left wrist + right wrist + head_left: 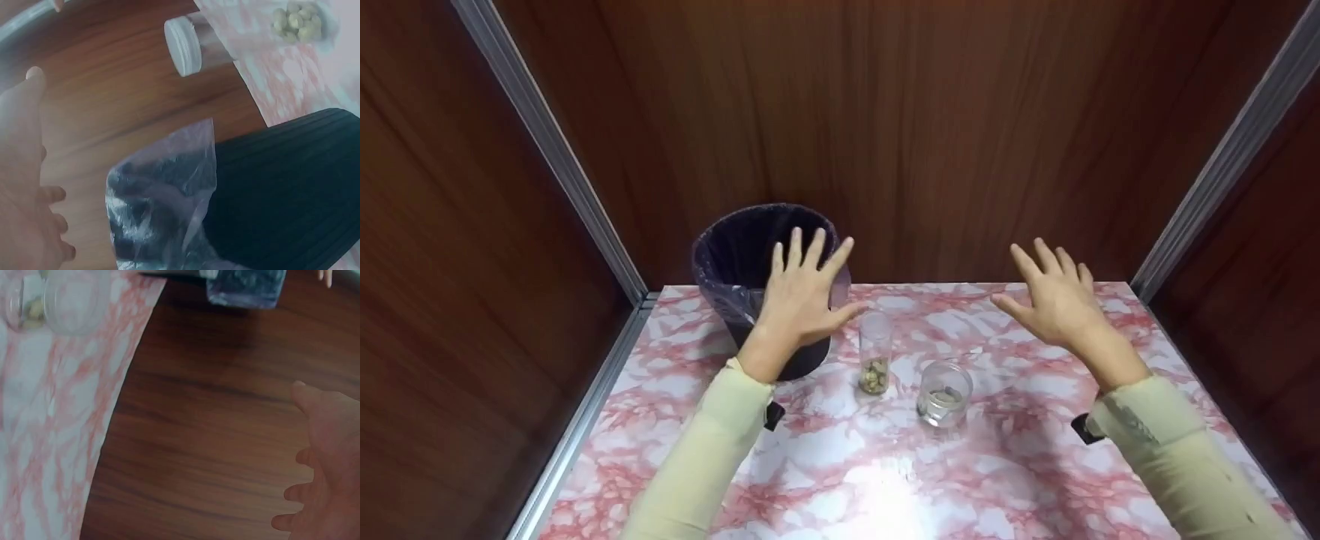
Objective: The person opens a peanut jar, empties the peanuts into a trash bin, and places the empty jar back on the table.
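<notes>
My left hand (801,300) is raised with its fingers spread and straight, overlapping the bin in the head view and holding nothing. The right hand (1057,304) is held up on the other side, fingers apart, also without anything in it. Between them stands a tall clear jar (875,341) with pale, nut-like pieces at its bottom; its white lid (184,46) shows in the left wrist view. To the right of the jar is a clear cup (944,394), with what looks like clear liquid low inside. A black bin (802,360) sits by the left hand.
A translucent purple bag (712,285) lines the bin and folds over its rim. The table (810,487) has a pink-and-white marbled top. Brown wood-grain panels (930,135) with metal corner rails (540,135) enclose it at the back and sides.
</notes>
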